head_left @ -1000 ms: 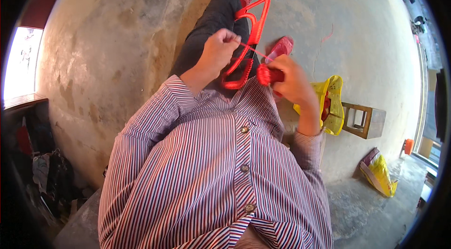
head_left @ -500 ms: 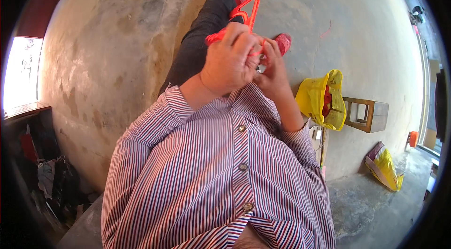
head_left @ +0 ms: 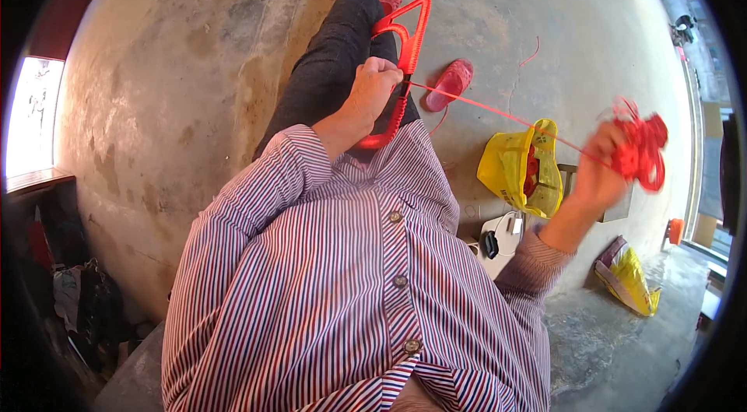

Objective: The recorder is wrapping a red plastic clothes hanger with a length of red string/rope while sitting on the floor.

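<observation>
Left hand: the left hand is closed in a tight grip on the red frame, a triangular hanger-like piece resting on the lap against the dark trouser leg.
Right hand: the right hand is flung out wide, its grip shut on a loose red cord bundle.
Cord: the cord runs taut from the frame to the bundle, passing over the yellow bag on the floor.
Snag risk: the bundle looks tangled (loops hang off it), so a hard pull could knot it, I'd say.
Slip risk: with the line this tight, a jerk might drag the frame out of the left grip or loosen the wrap already on its edge.
Clutter: a red slipper lies just beside the leg, and slack dropping there could catch on it or on the bag's rim.
</observation>
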Tool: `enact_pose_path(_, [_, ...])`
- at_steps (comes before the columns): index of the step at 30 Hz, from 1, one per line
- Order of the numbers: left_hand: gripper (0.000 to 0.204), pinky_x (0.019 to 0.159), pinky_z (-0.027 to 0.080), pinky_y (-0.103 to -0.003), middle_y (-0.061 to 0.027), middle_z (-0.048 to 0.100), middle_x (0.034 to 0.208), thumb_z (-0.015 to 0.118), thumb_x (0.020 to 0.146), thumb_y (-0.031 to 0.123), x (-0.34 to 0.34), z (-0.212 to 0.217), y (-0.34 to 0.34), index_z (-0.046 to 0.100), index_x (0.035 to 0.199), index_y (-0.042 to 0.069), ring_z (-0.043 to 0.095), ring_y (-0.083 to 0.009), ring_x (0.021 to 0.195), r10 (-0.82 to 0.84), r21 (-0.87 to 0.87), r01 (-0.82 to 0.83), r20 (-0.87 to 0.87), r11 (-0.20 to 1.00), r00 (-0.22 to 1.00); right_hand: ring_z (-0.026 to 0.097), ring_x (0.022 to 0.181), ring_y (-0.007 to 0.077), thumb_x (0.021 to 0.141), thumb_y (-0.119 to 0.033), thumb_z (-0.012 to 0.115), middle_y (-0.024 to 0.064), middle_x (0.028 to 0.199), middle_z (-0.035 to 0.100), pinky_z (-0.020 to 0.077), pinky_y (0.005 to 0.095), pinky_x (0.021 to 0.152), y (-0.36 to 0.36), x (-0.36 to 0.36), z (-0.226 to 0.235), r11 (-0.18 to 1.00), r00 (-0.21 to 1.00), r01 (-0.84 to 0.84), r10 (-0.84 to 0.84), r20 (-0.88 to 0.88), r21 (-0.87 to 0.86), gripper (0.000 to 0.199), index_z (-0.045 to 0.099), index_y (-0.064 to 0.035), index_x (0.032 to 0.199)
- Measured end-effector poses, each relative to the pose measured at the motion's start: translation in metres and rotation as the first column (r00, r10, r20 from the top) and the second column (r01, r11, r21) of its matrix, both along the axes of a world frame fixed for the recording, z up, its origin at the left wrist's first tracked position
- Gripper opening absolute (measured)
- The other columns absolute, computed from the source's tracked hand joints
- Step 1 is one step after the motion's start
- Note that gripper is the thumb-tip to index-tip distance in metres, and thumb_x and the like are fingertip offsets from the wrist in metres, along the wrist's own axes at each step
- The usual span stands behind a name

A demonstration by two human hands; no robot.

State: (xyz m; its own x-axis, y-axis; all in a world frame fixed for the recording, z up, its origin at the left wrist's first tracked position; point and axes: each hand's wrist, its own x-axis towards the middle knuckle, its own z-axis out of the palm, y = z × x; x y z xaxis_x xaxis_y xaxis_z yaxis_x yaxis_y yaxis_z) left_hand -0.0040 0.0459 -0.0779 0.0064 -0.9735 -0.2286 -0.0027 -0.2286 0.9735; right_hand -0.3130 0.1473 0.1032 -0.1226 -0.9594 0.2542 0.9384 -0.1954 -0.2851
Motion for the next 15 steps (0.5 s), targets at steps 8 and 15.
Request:
enact_pose_path(8, [0.03,0.06,0.038,-0.023,-0.0042,0.054,0.08,0.052,0.075,0.004,0.01,0.016,-0.002,0.051,0.104,0.001,0.049,-0.0122,0.068,-0.12,0.363,0.227,-0.294,0.904,0.948,0.05,0.069,0.0159,0.088,-0.025,0.057,0.0132,0.112,0.055,0.0409,0.0193,0.044,0.112,0.001,0.0,0.946,0.941,0.285,-0.246,-0.232,0.151,0.046,0.046,-0.005,0.127])
enact_pose_path(15, [0.041,0.079,0.044,-0.029,-0.0053,0.055,0.086,0.063,0.072,0.009,0.005,0.027,0.012,0.055,0.111,0.001,0.054,-0.0169,0.089,-0.014,0.238,0.083,-0.278,0.968,0.961,0.057,0.087,0.024,0.094,-0.036,0.044,0.0128,0.114,0.059,0.0506,0.0361,0.066,0.118,-0.058,-0.096,0.789,0.825,0.503,-0.317,-0.468,0.353,0.044,0.05,-0.0084,0.128])
